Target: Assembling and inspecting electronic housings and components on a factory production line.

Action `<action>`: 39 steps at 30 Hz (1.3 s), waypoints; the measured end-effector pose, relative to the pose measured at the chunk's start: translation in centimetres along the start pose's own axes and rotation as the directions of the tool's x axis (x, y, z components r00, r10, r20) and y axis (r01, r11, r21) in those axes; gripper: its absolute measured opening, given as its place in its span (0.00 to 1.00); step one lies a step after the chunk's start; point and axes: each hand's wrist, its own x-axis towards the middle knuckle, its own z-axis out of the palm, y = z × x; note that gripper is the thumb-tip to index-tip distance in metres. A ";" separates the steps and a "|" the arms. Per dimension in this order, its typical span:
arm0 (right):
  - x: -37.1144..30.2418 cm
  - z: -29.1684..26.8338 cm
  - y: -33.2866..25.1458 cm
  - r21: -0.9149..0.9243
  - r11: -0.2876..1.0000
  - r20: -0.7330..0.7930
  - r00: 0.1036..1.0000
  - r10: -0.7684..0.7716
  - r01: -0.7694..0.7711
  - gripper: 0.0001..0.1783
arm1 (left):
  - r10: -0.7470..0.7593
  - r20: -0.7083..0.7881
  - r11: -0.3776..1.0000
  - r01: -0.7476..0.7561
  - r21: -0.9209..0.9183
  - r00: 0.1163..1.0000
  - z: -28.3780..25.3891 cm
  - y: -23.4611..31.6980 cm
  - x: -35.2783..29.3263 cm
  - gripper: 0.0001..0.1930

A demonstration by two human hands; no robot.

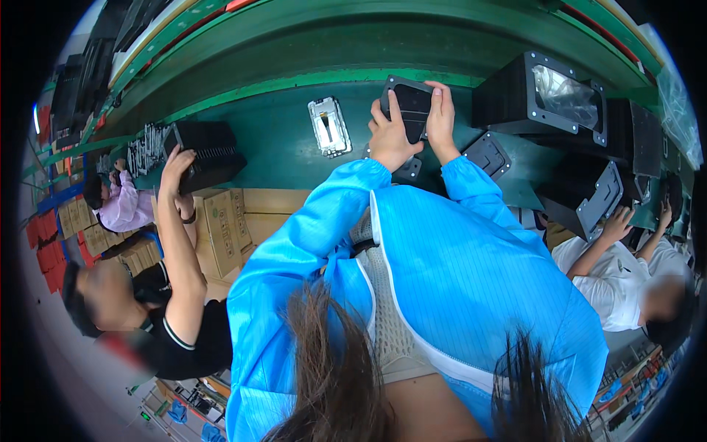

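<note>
A black rectangular panel with rounded corners and small round marks at its corners is held up between my two hands over the green workbench. My left hand presses on its left and near side, index finger lying up its face. Around its right edge is my right hand, fingertips at the far corner. A silver-white metal frame with a pale opening lies to the left of my hands. Beside my right forearm rests a flat black plate, and another black plate shows partly behind my left wrist.
Stacks of black panels stand at the right, with another leaning stack nearer. A black-shirted person at the left holds a black stack. A white-shirted person works at the right. A cardboard box stands below the bench.
</note>
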 end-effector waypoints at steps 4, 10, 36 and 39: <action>-0.2 -2.4 2.0 -0.034 0.997 0.021 0.997 0.074 -0.074 0.24 | 0.302 -0.277 0.909 -0.363 -0.204 0.912 0.3 -5.4 -0.2 0.45; -6.3 -6.1 -2.0 0.031 0.767 0.282 0.742 0.608 -0.641 0.42 | 0.043 -0.110 0.708 -0.108 -0.697 0.993 1.2 -9.8 -3.1 0.23; -3.3 5.3 -7.8 -0.726 0.350 -0.031 0.537 0.843 -0.592 0.26 | 0.066 -0.237 0.443 -0.241 -0.863 0.969 5.8 -10.4 -3.1 0.20; -3.0 5.8 -7.2 -0.759 0.308 -0.062 0.535 0.842 -0.574 0.27 | 0.066 -0.245 0.455 -0.247 -0.856 0.967 5.7 -10.5 -3.1 0.20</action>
